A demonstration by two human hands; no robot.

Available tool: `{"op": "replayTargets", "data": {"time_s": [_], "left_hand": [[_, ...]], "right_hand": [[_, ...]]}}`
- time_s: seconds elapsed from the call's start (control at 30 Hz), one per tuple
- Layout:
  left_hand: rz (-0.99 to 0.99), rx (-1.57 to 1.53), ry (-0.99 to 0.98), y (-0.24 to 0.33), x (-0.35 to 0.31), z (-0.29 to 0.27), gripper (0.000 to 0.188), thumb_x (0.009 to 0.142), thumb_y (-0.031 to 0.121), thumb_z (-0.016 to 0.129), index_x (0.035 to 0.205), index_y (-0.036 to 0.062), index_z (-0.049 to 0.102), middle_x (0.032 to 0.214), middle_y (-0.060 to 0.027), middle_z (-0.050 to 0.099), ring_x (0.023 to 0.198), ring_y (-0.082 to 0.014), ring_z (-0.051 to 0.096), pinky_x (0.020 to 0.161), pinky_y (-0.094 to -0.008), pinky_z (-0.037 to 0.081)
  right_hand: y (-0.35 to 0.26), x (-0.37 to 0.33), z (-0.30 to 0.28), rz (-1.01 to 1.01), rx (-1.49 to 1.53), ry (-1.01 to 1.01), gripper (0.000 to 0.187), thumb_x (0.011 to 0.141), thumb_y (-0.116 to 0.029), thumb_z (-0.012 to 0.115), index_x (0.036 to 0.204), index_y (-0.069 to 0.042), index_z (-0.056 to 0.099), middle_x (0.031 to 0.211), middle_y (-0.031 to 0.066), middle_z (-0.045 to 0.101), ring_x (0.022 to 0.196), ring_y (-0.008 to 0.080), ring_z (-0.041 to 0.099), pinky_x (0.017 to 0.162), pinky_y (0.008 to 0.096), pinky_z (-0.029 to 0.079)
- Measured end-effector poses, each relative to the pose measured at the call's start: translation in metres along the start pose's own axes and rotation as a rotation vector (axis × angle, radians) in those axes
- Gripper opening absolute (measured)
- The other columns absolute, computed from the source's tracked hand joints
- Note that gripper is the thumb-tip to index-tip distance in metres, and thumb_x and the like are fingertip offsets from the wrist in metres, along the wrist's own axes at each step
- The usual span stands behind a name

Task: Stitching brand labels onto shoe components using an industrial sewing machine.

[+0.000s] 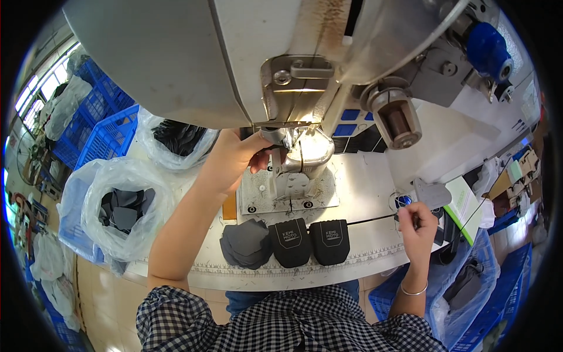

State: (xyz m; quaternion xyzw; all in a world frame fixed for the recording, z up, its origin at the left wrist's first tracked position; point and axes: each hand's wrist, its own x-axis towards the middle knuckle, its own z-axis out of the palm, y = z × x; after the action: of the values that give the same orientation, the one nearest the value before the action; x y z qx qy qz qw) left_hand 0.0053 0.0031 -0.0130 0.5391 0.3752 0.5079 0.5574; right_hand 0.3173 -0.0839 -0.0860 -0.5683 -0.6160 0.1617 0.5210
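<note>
My left hand (234, 155) reaches up to the sewing machine head (293, 94), its fingers curled around something by the needle area that I cannot make out. Below it are the presser clamp (291, 185) and the metal work plate (258, 196). On the right, my right hand (417, 227) is closed in a pinch at the end of a thin black cord (372, 220). The cord runs left to a black pouch-shaped piece (330, 242) with pale print. A similar black piece (290, 243) lies beside it, next to a stack of dark grey fabric pieces (246, 243).
A printed ruler strip (281, 271) follows the table's front edge. Plastic-lined bags with dark pieces (124, 211) stand at left, near blue crates (105, 138). At right are a thread spool (402, 120), a green-and-white box (463, 208) and a blue crate (387, 293).
</note>
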Motion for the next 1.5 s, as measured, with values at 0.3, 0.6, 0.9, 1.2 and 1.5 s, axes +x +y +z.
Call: {"op": "replayTargets", "data": {"time_s": [0.3,0.6,0.9,1.2,1.5], "left_hand": [[1.063,1.07,0.25,-0.035,-0.067,-0.034,0.02,0.063,0.009,0.066,0.083,0.0069,0.061,0.085,-0.0067,0.062,0.078,-0.0195,0.058,0.063,-0.0278,0.047],[1.334,1.192,0.12,-0.025,-0.09,0.006,0.024,0.052,0.009,0.062,0.076,0.0094,0.064,0.084,-0.0051,0.062,0.076,-0.0212,0.057,0.059,-0.0231,0.048],[1.397,1.152,0.145,-0.027,-0.087,0.011,0.03,0.046,0.011,0.061,0.075,0.0121,0.066,0.08,-0.0025,0.056,0.076,-0.021,0.057,0.056,-0.0223,0.047],[0.797,0.959,0.23,-0.033,-0.094,-0.014,0.027,0.061,0.005,0.069,0.087,0.008,0.062,0.079,-0.0027,0.057,0.069,-0.0145,0.057,0.056,-0.0213,0.046],[-0.185,0.517,0.408,-0.051,-0.104,-0.119,0.035,0.073,0.014,0.065,0.102,-0.0003,0.053,0.067,0.0026,0.055,0.05,-0.0024,0.043,0.044,-0.0158,0.033]], "right_hand": [[-0.043,0.0,0.023,0.142,0.269,-0.309,0.029,0.076,-0.009,0.055,0.102,0.003,0.053,0.068,0.01,0.053,0.058,0.0136,0.048,0.057,0.0233,0.041],[-0.08,0.001,0.06,-0.363,0.254,-0.518,0.03,0.077,-0.008,0.056,0.105,-0.001,0.047,0.075,0.0104,0.053,0.06,0.0182,0.055,0.055,0.0265,0.044],[-0.084,0.006,0.073,-0.351,0.379,-0.511,0.03,0.072,-0.003,0.062,0.099,-0.002,0.05,0.082,0.0098,0.052,0.066,0.0151,0.054,0.051,0.0219,0.04],[-0.058,0.003,0.077,0.01,0.566,-0.413,0.015,0.081,-0.004,0.055,0.094,0.001,0.05,0.081,0.0024,0.055,0.072,0.0045,0.05,0.063,0.0174,0.04],[-0.021,-0.006,0.038,0.263,0.25,-0.509,0.01,0.083,-0.008,0.052,0.089,-0.001,0.057,0.077,0.0006,0.053,0.064,0.0037,0.043,0.053,0.0188,0.034]]}}
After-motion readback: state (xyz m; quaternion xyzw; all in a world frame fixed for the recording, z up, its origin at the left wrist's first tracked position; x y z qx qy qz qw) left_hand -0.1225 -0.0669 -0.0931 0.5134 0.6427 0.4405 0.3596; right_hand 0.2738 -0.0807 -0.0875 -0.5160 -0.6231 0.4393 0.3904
